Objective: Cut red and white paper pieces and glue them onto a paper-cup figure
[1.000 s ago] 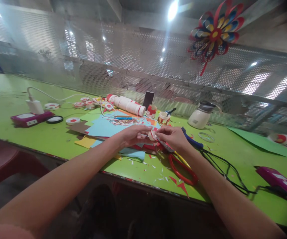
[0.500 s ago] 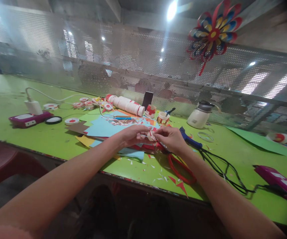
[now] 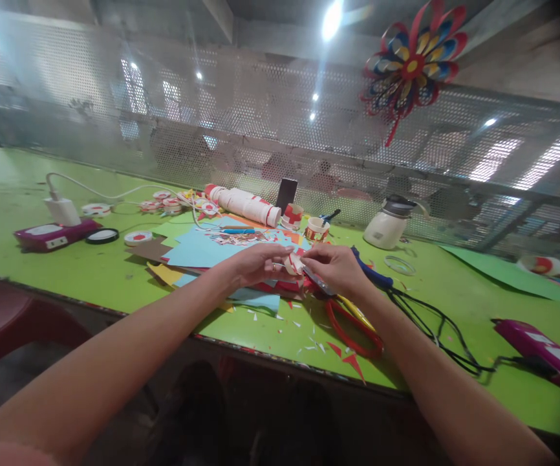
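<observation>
Both hands meet over a pile of coloured paper sheets [image 3: 197,249] on the green table [image 3: 90,275]. My left hand [image 3: 258,264] and my right hand [image 3: 335,268] pinch a small red-and-white paper piece [image 3: 293,264] between their fingertips. Red-handled scissors [image 3: 352,330] lie just under my right wrist, their blades hidden by the hand. Small paper scraps [image 3: 309,340] are scattered on the table below the hands.
A stack of paper cups [image 3: 246,204], a dark phone [image 3: 287,193], two small cups [image 3: 319,228], a white jug [image 3: 387,226], a blue glue gun [image 3: 372,275] with black cable and two magenta devices [image 3: 50,234] sit around. A perforated screen with a paper pinwheel [image 3: 410,65] stands behind.
The hands stay together on the paper piece, with only small finger movements. The view has shifted slightly.
</observation>
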A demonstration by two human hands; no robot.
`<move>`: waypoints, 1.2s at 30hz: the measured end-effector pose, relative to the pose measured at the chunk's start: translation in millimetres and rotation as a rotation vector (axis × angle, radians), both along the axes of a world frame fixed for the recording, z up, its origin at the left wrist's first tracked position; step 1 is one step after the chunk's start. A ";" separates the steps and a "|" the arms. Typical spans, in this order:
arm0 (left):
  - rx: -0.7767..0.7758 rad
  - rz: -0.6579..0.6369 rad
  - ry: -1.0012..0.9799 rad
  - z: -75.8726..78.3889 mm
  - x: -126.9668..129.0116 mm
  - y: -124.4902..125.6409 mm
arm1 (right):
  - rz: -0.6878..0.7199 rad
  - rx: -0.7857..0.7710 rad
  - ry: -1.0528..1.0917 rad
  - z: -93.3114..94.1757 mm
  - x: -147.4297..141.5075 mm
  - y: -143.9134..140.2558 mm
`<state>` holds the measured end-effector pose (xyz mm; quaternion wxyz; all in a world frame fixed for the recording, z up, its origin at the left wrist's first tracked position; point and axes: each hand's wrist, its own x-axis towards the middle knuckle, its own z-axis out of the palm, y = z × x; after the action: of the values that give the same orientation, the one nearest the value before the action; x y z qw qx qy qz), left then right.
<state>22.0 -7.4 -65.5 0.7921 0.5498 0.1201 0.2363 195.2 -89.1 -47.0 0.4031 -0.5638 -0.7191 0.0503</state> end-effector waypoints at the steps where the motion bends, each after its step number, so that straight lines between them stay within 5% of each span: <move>1: -0.003 0.003 0.004 0.2 0.0 -0.3 | -0.003 -0.004 -0.021 0.7 0.7 -0.3; 14: 0.019 -0.045 0.022 -3.6 2.3 -2.0 | -0.055 -0.033 -0.271 -1.6 -11.0 -4.2; 36: -0.021 0.005 0.043 1.1 0.1 -3.3 | -0.023 -0.177 0.125 2.8 2.1 -0.2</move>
<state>22.1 -10.8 -64.4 0.7946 0.5460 0.1409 0.2250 197.2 -89.3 -44.1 0.3964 -0.6011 -0.6788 0.1442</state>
